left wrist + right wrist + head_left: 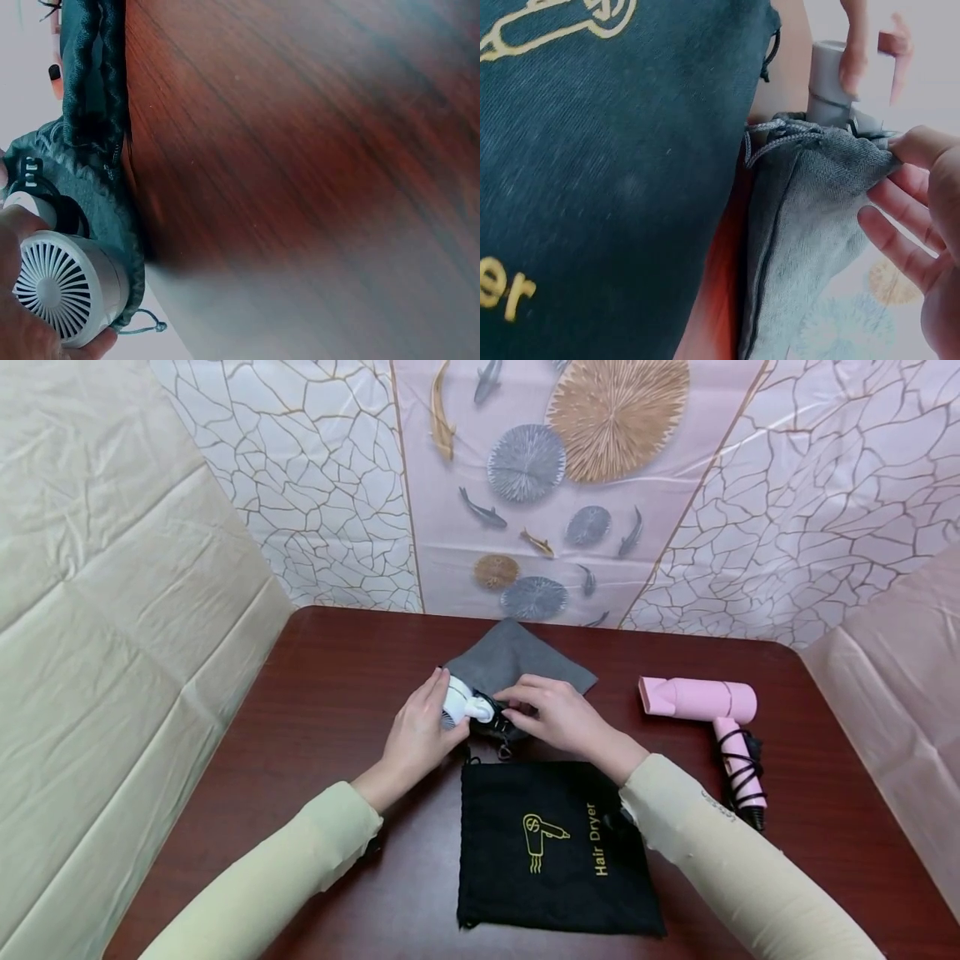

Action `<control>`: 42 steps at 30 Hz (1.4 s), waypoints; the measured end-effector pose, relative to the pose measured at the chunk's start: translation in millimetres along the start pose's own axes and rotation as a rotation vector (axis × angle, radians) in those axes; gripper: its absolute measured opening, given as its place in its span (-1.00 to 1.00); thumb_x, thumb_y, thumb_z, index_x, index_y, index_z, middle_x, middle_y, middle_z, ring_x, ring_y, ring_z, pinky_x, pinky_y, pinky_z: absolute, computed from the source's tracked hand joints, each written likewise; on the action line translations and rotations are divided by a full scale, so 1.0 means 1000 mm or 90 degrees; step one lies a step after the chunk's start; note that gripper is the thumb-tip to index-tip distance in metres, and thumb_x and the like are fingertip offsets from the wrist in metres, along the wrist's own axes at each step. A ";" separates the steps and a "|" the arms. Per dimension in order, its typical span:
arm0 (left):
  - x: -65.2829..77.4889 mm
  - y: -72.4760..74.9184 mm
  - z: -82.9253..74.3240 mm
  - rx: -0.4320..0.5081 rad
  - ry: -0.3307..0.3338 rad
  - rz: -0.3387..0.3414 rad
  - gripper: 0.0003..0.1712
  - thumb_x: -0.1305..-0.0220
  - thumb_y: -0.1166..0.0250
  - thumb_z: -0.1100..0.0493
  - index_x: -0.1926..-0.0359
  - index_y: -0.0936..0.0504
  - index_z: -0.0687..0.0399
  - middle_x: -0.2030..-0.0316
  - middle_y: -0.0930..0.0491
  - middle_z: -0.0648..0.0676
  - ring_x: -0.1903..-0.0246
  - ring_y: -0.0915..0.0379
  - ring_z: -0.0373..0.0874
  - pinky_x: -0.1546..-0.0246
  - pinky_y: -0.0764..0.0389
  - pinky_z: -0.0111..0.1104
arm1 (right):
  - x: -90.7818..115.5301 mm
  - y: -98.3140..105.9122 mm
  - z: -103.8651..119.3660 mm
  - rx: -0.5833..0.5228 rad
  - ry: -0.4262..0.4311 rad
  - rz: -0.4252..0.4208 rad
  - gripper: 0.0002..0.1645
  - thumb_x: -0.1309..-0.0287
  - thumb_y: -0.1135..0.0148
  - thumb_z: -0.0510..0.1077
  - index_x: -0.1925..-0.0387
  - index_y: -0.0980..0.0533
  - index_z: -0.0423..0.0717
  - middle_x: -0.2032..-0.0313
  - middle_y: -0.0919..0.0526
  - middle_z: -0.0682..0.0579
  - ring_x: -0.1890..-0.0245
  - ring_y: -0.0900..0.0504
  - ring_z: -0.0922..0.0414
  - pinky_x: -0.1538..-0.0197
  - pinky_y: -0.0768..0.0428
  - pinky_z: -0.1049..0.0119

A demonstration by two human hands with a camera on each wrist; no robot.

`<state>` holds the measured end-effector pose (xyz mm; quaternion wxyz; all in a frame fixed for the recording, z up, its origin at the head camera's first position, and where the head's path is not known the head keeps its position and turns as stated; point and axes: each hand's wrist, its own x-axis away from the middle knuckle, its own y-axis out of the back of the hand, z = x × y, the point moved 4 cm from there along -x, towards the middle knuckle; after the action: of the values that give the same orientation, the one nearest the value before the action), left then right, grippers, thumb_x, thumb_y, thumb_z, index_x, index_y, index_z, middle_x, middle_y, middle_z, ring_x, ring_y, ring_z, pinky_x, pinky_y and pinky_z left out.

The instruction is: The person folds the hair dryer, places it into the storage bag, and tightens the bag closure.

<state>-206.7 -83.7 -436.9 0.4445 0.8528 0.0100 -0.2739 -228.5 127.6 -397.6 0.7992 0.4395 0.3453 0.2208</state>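
A white hair dryer [455,700] with a slatted round end, clearest in the left wrist view, is gripped by my left hand [418,724]. Its handle, with black cord about it, lies at the mouth of a grey drawstring pouch [513,656]. In the right wrist view, part of the hair dryer [829,71] sticks out of the pouch [810,210]; the rest is hidden. My right hand [555,712] pinches the pouch's rim between thumb and finger, its other fingers spread alongside the cloth.
Nearer me lies a flat black drawstring bag [495,860] with yellow "Hair Dryer" lettering, partly under my right sleeve. A pink hair dryer [693,699], its cord wound round the handle, rests at the right of the brown table [315,752]. Patterned cloth [330,493] hangs behind.
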 end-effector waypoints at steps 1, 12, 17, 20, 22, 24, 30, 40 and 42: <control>0.000 0.000 0.000 0.000 0.001 0.004 -0.13 -0.26 -0.54 0.12 -0.45 -0.43 0.49 -0.41 -0.45 0.47 -0.32 -0.52 0.35 -0.24 -0.63 0.13 | -0.001 0.000 0.001 0.000 0.002 -0.001 -0.68 -0.36 -0.44 -0.23 -0.12 -0.75 -0.08 0.17 -0.73 0.04 0.35 -0.62 0.18 0.27 -0.63 0.22; -0.003 -0.003 -0.013 -0.077 -0.087 0.023 -0.05 -0.25 -0.56 0.15 -0.51 -0.34 0.48 -0.45 -0.40 0.47 -0.40 -0.44 0.30 -0.35 -0.56 0.00 | -0.010 0.007 0.004 -0.001 0.028 -0.036 -0.69 -0.35 -0.44 -0.26 -0.10 -0.75 -0.13 0.12 -0.77 -0.01 0.36 -0.65 0.17 0.28 -0.65 0.19; -0.001 -0.004 -0.016 -0.104 -0.124 0.028 -0.04 -0.25 -0.56 0.15 -0.52 -0.32 0.50 -0.46 -0.37 0.49 -0.39 -0.45 0.31 -0.37 -0.54 -0.01 | -0.008 0.005 0.002 -0.001 0.035 -0.034 -0.70 -0.35 -0.44 -0.27 -0.08 -0.76 -0.12 0.13 -0.77 -0.01 0.35 -0.66 0.16 0.28 -0.66 0.18; 0.000 -0.006 -0.016 -0.107 -0.130 0.040 -0.03 -0.28 -0.55 0.15 -0.53 -0.29 0.50 -0.48 -0.33 0.49 -0.41 -0.43 0.32 -0.38 -0.53 -0.01 | -0.006 0.003 0.001 -0.002 0.038 -0.029 -0.71 -0.35 -0.43 -0.28 -0.08 -0.76 -0.12 0.13 -0.77 0.00 0.36 -0.65 0.17 0.28 -0.66 0.19; 0.000 -0.007 -0.014 -0.102 -0.124 0.047 -0.02 -0.29 -0.54 0.14 -0.55 -0.27 0.49 -0.50 -0.31 0.49 -0.42 -0.41 0.31 -0.39 -0.52 -0.01 | -0.006 0.002 0.002 -0.006 0.038 -0.027 -0.70 -0.34 -0.44 -0.29 -0.08 -0.76 -0.13 0.13 -0.77 0.00 0.35 -0.65 0.17 0.27 -0.66 0.19; 0.000 -0.009 -0.011 -0.094 -0.115 0.055 -0.02 -0.29 -0.54 0.14 -0.55 -0.26 0.48 -0.51 -0.30 0.48 -0.44 -0.39 0.31 -0.39 -0.52 -0.01 | -0.006 0.000 0.001 -0.006 0.036 -0.024 -0.70 -0.34 -0.43 -0.29 -0.08 -0.76 -0.12 0.13 -0.77 0.01 0.34 -0.66 0.17 0.26 -0.67 0.18; 0.000 -0.015 -0.003 -0.074 -0.097 0.087 -0.02 -0.30 -0.55 0.13 -0.55 -0.27 0.47 -0.51 -0.29 0.48 -0.44 -0.39 0.31 -0.39 -0.52 -0.01 | -0.007 -0.008 -0.002 0.000 0.026 0.009 -0.73 -0.37 -0.42 -0.26 -0.07 -0.76 -0.11 0.11 -0.78 0.01 0.29 -0.69 0.15 0.22 -0.69 0.13; -0.002 -0.016 0.001 -0.097 -0.095 0.146 0.10 -0.21 -0.64 0.04 -0.58 -0.26 0.38 -0.52 -0.31 0.39 -0.45 -0.36 0.26 -0.34 -0.57 -0.03 | -0.009 -0.012 0.000 0.003 0.041 0.024 -0.75 -0.34 -0.44 -0.26 -0.03 -0.77 -0.12 0.12 -0.79 0.00 0.20 -0.76 0.11 0.17 -0.73 0.13; -0.002 -0.016 0.002 -0.107 -0.093 0.154 0.12 -0.17 -0.67 0.02 -0.57 -0.29 0.37 -0.52 -0.32 0.38 -0.45 -0.36 0.26 -0.32 -0.59 -0.03 | -0.009 -0.013 0.000 0.006 0.042 0.028 -0.75 -0.35 -0.44 -0.25 -0.03 -0.77 -0.12 0.12 -0.78 0.00 0.18 -0.78 0.10 0.14 -0.74 0.11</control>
<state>-213.6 -75.2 -448.8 0.5437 0.7853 -0.1025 -0.2779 -234.1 114.9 -405.8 0.7802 0.4435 0.3628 0.2509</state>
